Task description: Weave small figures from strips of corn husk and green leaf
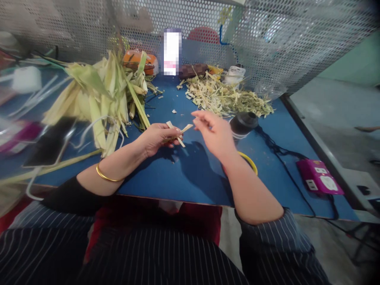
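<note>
My left hand (pixel 162 138) is closed in a pinch around a few narrow, pale corn husk strips (pixel 181 141) that cross one another and stick out past the fingertips. To its right, above the blue table, my right hand (pixel 212 132) has its thumb and fingers drawn together close to the strips' upper end. Anything between those fingers is too small to make out. A pile of corn husks (pixel 102 99) lies to the left of my left hand. Just beyond my right wrist stands a black cone (pixel 244 122) with white thread at its base.
A heap of husk scraps (pixel 225 95) lies at the back right. On the left rests a dark phone (pixel 50 142) with a white cable. A purple power socket block (pixel 320 177) with black cords sits near the right edge. Perforated metal mesh (pixel 202 16) borders the table's back.
</note>
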Demonstrator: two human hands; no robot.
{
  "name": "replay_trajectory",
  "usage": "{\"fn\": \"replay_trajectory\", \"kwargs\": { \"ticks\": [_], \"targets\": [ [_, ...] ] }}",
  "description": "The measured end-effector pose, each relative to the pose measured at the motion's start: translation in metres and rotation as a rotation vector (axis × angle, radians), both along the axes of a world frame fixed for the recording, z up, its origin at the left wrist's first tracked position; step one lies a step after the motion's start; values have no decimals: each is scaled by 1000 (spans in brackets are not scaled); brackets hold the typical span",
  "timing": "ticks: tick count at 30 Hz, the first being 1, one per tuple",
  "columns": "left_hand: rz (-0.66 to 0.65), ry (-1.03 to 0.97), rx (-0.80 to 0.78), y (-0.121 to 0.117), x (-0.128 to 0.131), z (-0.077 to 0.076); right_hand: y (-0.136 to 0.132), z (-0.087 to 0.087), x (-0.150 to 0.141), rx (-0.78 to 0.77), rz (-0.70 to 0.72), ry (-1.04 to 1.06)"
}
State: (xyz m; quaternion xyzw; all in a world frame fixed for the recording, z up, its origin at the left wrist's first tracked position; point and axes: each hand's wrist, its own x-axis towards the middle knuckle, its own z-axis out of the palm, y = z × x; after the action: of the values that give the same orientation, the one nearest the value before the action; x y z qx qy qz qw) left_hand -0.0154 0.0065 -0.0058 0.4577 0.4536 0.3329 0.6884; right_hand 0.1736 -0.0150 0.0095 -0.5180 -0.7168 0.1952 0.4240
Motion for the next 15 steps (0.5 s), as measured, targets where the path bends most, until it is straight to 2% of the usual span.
{"fn": "replay_trajectory", "kwargs": {
  "ticks": [3,5,7,11,13,15],
  "targets": [
    [62,-19,11,1,-1,3,-8,19,19,97,-158,-85],
    [97,-27,30,1,-2,4,-20,28,31,112,-219,-229],
    [125,-28,33,2,-3,6,-34,30,40,63,-263,-438],
    [149,-23,10,2,-3,7,-59,15,49,-115,-326,-941],
    [150,-23,9,2,-3,7,-66,5,52,-165,-357,-1057],
    [149,-17,4,2,-3,7,-71,-4,55,-171,-356,-1085]
  ]
}}
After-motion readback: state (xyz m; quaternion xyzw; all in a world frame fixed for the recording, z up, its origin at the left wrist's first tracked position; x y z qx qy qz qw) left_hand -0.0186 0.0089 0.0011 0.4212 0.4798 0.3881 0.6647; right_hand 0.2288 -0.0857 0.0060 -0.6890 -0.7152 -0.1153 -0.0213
